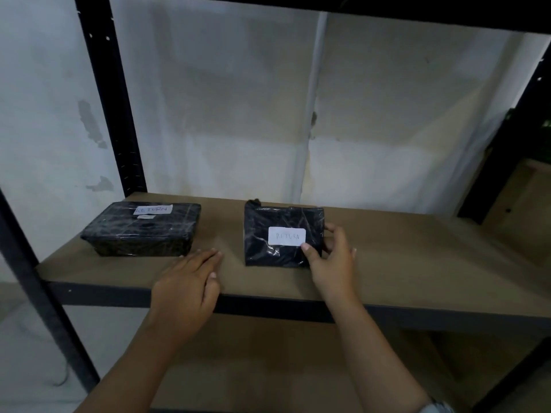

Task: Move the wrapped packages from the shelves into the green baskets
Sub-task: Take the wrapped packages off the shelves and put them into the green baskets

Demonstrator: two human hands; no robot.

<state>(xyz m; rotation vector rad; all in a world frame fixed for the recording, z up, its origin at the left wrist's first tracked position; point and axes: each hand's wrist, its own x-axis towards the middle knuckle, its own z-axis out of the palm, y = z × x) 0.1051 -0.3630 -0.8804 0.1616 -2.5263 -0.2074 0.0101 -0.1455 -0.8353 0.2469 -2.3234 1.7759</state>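
Right package [268, 251]: black, film-wrapped, with a white label [286, 236] reading "RETURN"; it sits mid-shelf and looks tipped up toward the camera.
Right grip [334, 260]: clamped on the right package at its lower right corner, with the thumb [307, 248] on the front face just under the label and the other fingers curled round the right edge.
Left package [140, 231]: a longer black wrapped box lying flat on the left of the shelf, its own "RETURN" label [153, 209] on top; it sits apart from the right package.
Left grip [187, 281]: fingers straight and together, palm down on the shelf's front edge, holding nothing. It lies between the two packages, just beside the left package's near corner.
Shelf [417, 263]: brown board in a black metal frame.
Lower shelf [268, 368]: brown board below.
Wall [238, 114]: white, with patches of peeling paint.
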